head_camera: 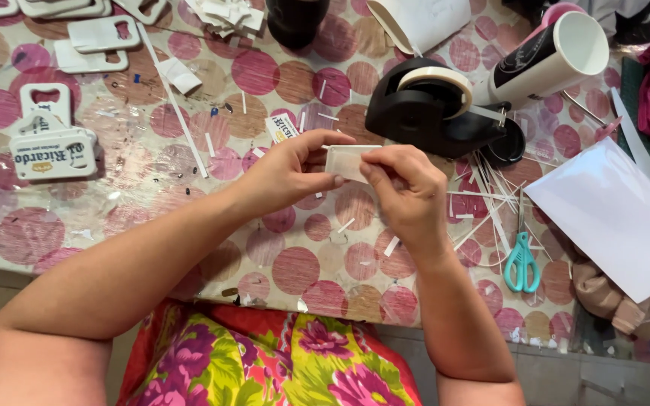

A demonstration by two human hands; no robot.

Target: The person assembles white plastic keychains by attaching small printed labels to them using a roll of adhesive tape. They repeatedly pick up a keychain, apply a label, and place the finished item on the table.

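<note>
The small card [344, 162] between the hands looks like matt white paper. The tape dispenser [423, 113] behind it is glossy black plastic, and the dotted tablecloth [295, 263] has a smooth, shiny plastic sheen.

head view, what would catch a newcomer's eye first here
First, the left hand and right hand pinching a small white rectangular card between them at the centre, above the pink-dotted tablecloth. Just behind them sits a black tape dispenser with its pale roll. To the right, turquoise-handled scissors lie among thin white paper strips, beside a large white sheet.
</note>
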